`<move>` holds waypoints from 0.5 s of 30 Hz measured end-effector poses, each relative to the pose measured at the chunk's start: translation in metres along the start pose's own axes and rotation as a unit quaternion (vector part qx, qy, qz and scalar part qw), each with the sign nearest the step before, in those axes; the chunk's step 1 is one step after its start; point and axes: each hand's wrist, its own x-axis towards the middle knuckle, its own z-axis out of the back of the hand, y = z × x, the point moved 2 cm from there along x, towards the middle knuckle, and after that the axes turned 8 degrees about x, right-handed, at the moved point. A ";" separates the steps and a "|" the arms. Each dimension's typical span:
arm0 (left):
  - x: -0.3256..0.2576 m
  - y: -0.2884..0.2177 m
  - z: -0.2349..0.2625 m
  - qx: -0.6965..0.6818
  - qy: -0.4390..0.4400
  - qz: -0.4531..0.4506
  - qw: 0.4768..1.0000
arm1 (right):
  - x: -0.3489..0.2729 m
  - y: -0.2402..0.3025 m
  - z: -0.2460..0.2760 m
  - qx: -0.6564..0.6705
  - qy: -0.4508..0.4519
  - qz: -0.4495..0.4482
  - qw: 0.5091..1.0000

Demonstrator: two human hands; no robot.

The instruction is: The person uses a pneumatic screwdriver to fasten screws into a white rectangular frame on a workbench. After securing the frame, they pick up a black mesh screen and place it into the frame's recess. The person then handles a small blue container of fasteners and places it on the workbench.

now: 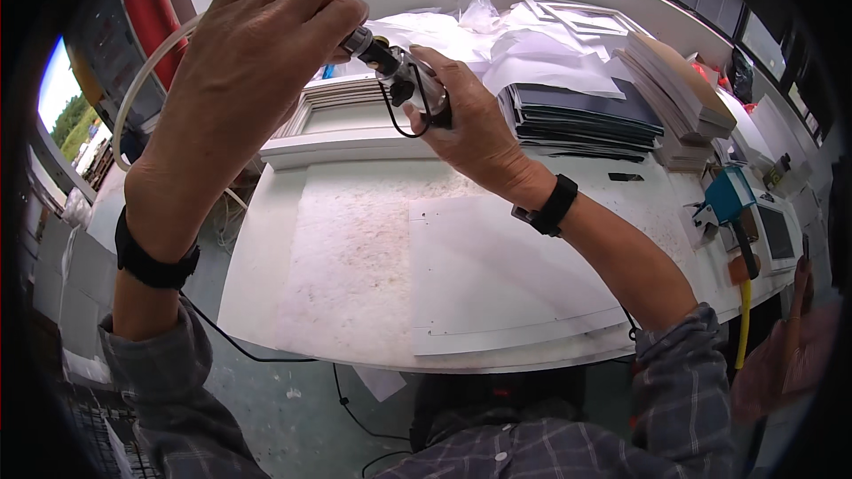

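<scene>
- The silver-and-black cylindrical tool is between my two hands, slanting from the silver end by my left fingers down to the thicker body in my right palm.
- It touches both hands, and from where I look it covers part of the white frame on the far side of the table.
- My left hand is curled narrow around the silver end, back of the hand toward me (the fingertips are mostly hidden behind the knuckles).
- My right hand is wrapped around the thicker body, opened only as wide as that body, index finger along the upper side and thumb on the lower.
- A thin black loop hangs from the tool, just beside my right thumb.
- A pale hose bends out from behind my left hand and drops to the left; whether it joins the tool I cannot tell.
- A white sheet lies flat on the table, nearer to me than the tool and apart from both hands.
- Beyond my right wrist sits a pile of dark folders, just beside a stack of brown boards.
</scene>
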 end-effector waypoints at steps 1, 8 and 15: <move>0.012 0.001 0.003 0.013 -0.030 -0.019 0.999 | 0.003 0.002 0.013 0.008 -0.023 0.014 1.000; -0.009 0.015 0.054 -0.125 -0.114 0.130 0.977 | -0.029 0.034 0.151 0.120 -0.144 -0.213 0.959; -0.047 -0.002 0.052 -0.203 -0.023 0.268 0.942 | -0.113 0.016 0.270 0.190 -0.302 -0.262 0.897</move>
